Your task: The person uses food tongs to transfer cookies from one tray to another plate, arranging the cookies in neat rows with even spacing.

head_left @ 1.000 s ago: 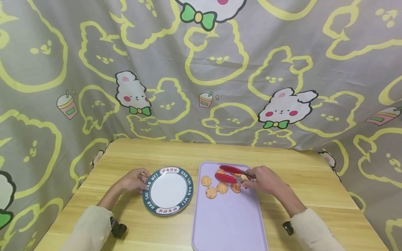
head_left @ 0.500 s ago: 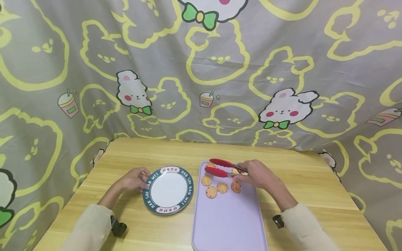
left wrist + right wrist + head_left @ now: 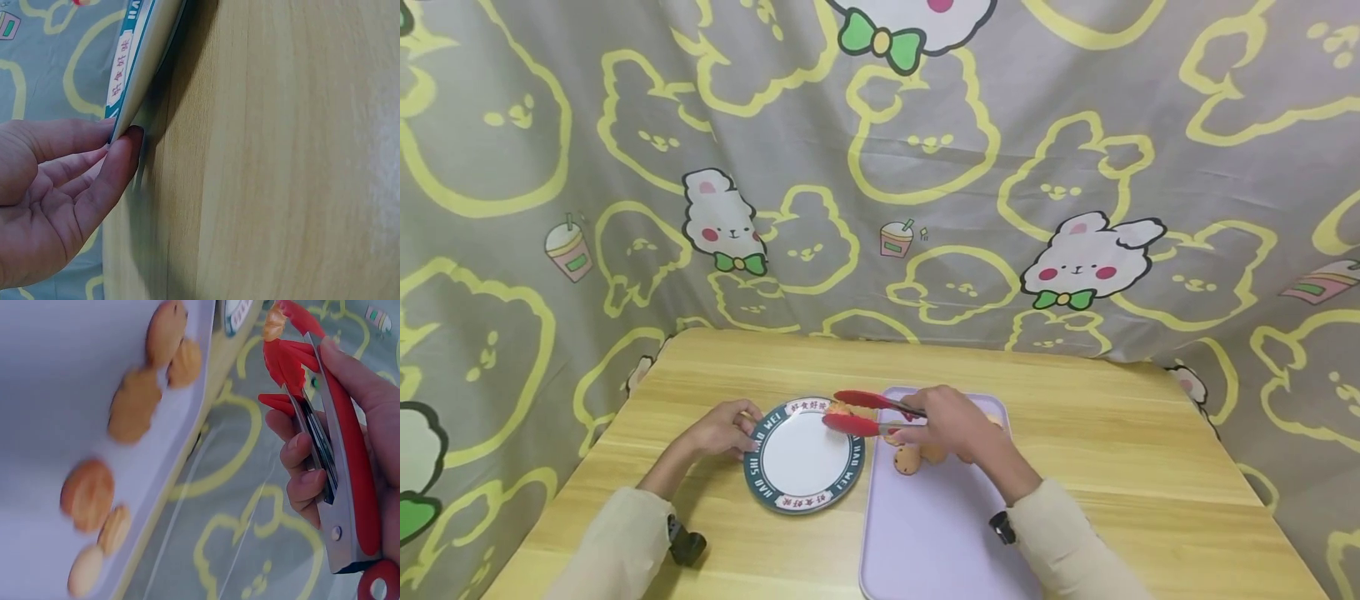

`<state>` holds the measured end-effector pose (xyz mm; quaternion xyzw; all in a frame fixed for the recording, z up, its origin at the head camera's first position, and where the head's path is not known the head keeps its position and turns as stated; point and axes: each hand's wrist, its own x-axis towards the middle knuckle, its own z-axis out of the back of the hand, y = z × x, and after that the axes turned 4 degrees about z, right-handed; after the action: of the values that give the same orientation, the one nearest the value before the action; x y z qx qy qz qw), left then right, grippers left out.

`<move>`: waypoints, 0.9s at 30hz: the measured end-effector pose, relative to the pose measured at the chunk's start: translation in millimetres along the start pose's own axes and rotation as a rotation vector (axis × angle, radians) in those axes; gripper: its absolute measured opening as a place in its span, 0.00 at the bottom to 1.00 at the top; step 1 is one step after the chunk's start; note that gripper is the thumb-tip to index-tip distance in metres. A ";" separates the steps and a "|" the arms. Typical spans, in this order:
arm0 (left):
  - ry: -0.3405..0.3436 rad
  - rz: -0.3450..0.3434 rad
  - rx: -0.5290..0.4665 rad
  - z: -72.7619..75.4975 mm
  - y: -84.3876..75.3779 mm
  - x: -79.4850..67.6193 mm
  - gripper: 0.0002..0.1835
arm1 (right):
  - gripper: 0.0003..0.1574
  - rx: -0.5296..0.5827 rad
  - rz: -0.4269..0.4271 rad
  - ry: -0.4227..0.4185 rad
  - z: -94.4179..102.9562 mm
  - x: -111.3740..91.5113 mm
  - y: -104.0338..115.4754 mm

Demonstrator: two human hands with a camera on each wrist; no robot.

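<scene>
My left hand [image 3: 724,429] pinches the left rim of a round plate [image 3: 805,462] with a white centre and dark green lettered border. In the left wrist view, thumb and finger hold the rim [image 3: 122,94], slightly raised above the table. My right hand [image 3: 958,429] grips metal tongs [image 3: 340,450] with red tips and red handle covers. Between the tips sits a golden cookie [image 3: 274,324]. In the head view the tips and cookie hang over the plate's upper right border. Whether they touch it, I cannot tell.
Right of the plate lies a lilac rectangular tray [image 3: 947,533]. Several cookies [image 3: 134,406] rest at its far end, partly hidden by the right hand in the head view. A patterned curtain [image 3: 925,167] hangs behind the wooden table [image 3: 1135,467].
My right hand has carried the tongs and a cookie left, from the tray's far end to the plate's right side. The left hand stays at the plate's rim.
</scene>
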<state>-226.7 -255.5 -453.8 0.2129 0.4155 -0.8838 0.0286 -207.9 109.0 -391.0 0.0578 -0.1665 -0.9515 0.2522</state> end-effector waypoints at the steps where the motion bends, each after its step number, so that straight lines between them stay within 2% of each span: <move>1: 0.000 0.001 0.000 -0.4 0.2 0.0 0.23 | 0.34 -0.004 0.022 0.009 -2.9 1.9 3.7; 5: -0.002 0.002 -0.002 -0.5 -0.4 -0.7 0.23 | 0.32 -0.038 0.096 0.030 -12.2 8.5 19.1; 9: -0.001 -0.006 -0.005 0.3 -1.5 -0.8 0.22 | 0.30 -0.026 0.108 0.065 -21.5 11.8 29.8; 16: 0.007 -0.013 0.000 0.3 -1.1 0.0 0.22 | 0.23 -0.080 0.151 0.050 -35.4 14.5 29.9; 23: 0.012 -0.011 0.004 1.6 -1.8 -0.4 0.22 | 0.25 -0.101 0.181 0.033 -41.0 16.3 29.1; 27: 0.020 -0.022 -0.006 1.5 -1.6 -1.1 0.22 | 0.31 -0.102 0.157 0.037 -40.0 14.3 28.6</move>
<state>-226.6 -255.8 -451.3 0.2172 0.4207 -0.8807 0.0155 -199.4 66.9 -419.0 0.0492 -0.1169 -0.9348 0.3317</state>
